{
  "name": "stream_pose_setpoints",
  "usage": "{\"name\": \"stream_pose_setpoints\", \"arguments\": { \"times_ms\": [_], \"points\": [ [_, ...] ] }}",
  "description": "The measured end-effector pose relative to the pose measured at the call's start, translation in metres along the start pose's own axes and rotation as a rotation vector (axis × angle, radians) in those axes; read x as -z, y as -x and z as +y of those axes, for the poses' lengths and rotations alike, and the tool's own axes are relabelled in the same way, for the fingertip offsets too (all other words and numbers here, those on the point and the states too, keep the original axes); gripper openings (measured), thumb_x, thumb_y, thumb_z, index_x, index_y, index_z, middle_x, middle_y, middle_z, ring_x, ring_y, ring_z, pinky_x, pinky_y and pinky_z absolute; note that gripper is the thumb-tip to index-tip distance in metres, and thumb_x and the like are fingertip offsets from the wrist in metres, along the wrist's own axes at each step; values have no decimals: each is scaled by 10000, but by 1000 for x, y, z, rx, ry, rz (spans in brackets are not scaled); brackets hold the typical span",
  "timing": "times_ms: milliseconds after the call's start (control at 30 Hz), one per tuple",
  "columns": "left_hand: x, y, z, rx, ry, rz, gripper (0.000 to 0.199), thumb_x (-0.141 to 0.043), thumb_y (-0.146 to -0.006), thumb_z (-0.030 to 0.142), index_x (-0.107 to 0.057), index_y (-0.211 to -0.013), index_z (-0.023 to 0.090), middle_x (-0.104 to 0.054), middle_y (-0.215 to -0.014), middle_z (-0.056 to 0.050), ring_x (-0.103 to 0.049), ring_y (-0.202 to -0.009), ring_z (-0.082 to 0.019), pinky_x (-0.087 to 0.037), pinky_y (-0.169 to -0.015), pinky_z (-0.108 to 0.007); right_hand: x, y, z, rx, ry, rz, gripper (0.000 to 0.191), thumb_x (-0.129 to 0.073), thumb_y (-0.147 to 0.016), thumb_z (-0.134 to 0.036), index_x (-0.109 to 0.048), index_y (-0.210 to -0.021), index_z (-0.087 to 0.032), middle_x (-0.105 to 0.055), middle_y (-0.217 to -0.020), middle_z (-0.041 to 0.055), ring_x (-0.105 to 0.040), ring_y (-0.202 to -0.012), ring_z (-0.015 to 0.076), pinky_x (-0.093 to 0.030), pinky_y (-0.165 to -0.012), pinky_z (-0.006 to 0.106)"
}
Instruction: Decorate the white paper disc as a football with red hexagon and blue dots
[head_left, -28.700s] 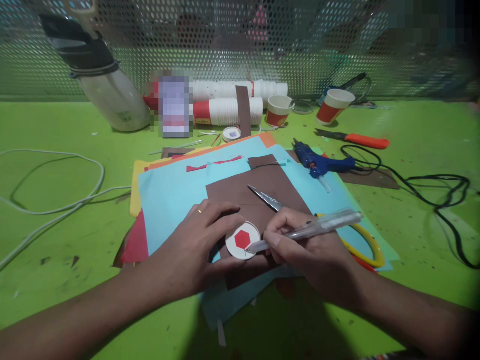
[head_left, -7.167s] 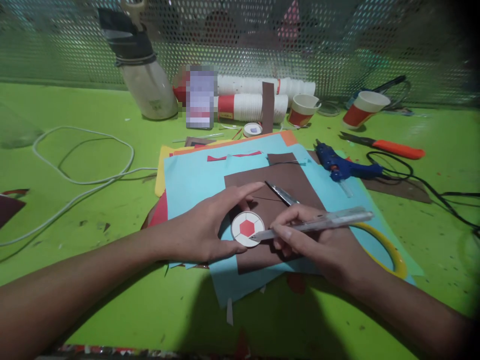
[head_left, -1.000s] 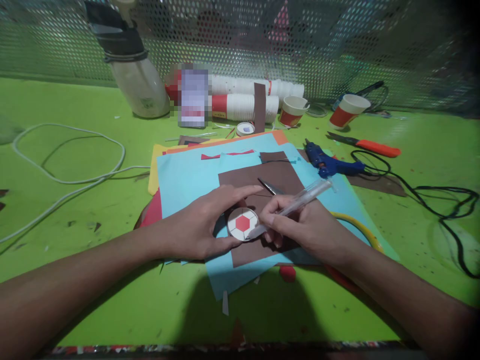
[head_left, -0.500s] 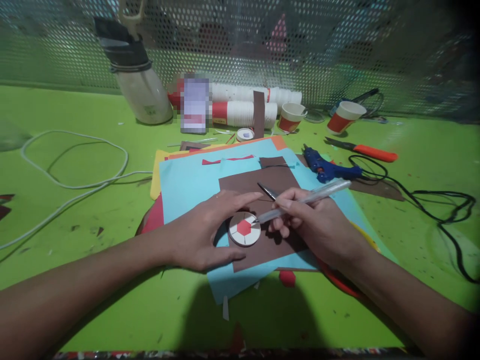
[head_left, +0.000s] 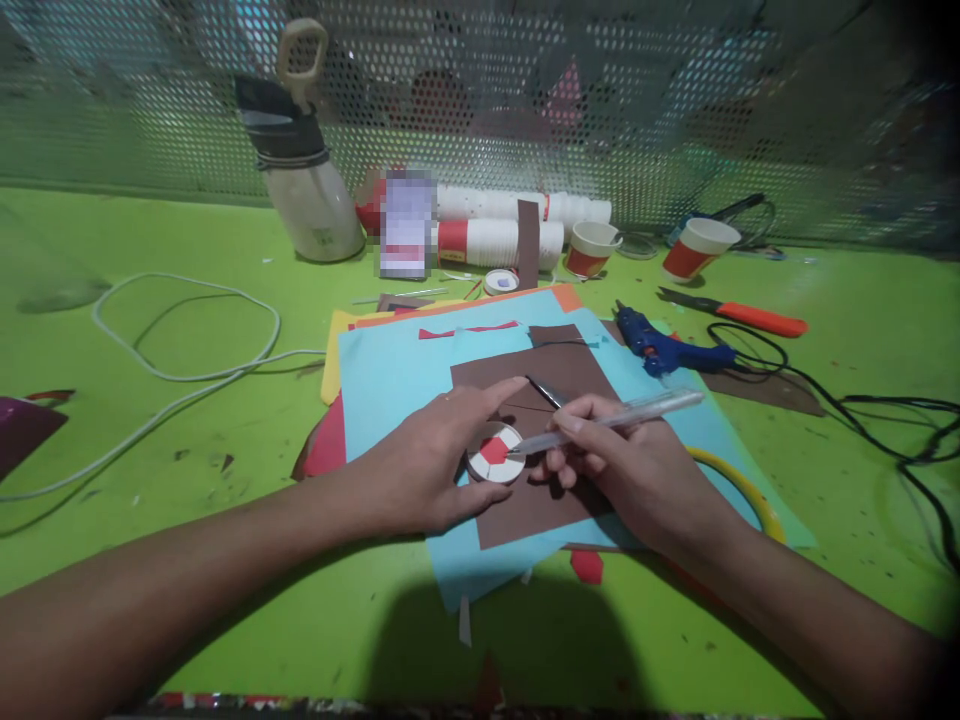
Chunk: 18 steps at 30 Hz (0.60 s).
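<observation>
A small white disc (head_left: 512,467) with a red hexagon in its middle and dark lines running to its rim lies on brown paper (head_left: 487,525). My left hand (head_left: 431,450) curves around its left side, thumb against the lower edge, index finger stretched out above it. My right hand (head_left: 637,460) grips a clear pen (head_left: 645,408), its tip on the disc at the hexagon's right edge. A dark pointed blade (head_left: 546,392) shows beyond my right fingers. The yellow handle loop (head_left: 739,485) beside my right wrist may belong to it; the part between is hidden.
Light blue sheets (head_left: 390,380) lie beneath the brown paper. To the right are a blue glue gun (head_left: 667,350) with black cord and an orange-handled cutting tool (head_left: 761,318). Behind stand a bottle (head_left: 311,205), stacked cups (head_left: 495,243) and two cups (head_left: 592,247). A white cable (head_left: 187,375) loops left.
My left thumb and fingers have closed in around the disc. The pen tip has shifted slightly over the disc toward the hexagon. The whole view has shifted a little.
</observation>
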<state>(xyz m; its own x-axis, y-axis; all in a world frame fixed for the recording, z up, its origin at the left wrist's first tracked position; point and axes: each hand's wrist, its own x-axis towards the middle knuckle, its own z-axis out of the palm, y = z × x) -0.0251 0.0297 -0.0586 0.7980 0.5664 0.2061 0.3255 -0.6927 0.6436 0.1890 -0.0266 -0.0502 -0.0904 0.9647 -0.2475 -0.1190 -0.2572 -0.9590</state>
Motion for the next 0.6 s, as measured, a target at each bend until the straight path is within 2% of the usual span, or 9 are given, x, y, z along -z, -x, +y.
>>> {"name": "stream_pose_setpoints", "arguments": {
  "times_ms": [167, 300, 367, 600],
  "points": [
    [9, 1, -3, -21, 147, -66, 839, -627, -816, 190, -159, -1507, 283, -545, -1357, -105, -527, -1253, -279, -453, -1021, -469, 4, 4, -1, -13, -19, 3, 220, -638, -884, -382, -569, -798, -191, -633, -626, -19, -606, -588, 124, -509, -629, 281],
    [13, 1, -4, -71, 202, -97, 899, -629, -753, 116, -168, -1505, 287, -438, -1469, -114, -488, -1301, -288, -429, -1061, -493, 6, 7, -1, -31, 97, 12, 211, -636, -885, -394, -585, -829, -197, -651, -645, -12, -586, -582, 104, -460, -551, 223],
    [15, 1, -5, -64, 213, -104, 906, -656, -740, 131, -188, -1502, 274, -399, -1495, -122, -479, -1306, -299, -423, -1070, -499, 6, 8, -2, -31, 144, 8, 203, -637, -885, -390, -587, -833, -200, -657, -651, -13, -581, -582, 94, -451, -539, 203],
    [18, 0, -11, 5, 165, -136, 925, -728, -784, 306, -158, -1512, 282, -443, -1447, -103, -496, -1267, -285, -429, -1062, -468, 4, 9, -6, -39, 194, -65, 144, -624, -897, -312, -592, -814, -200, -663, -689, -16, -598, -630, 74, -478, -586, 165]
  ]
}}
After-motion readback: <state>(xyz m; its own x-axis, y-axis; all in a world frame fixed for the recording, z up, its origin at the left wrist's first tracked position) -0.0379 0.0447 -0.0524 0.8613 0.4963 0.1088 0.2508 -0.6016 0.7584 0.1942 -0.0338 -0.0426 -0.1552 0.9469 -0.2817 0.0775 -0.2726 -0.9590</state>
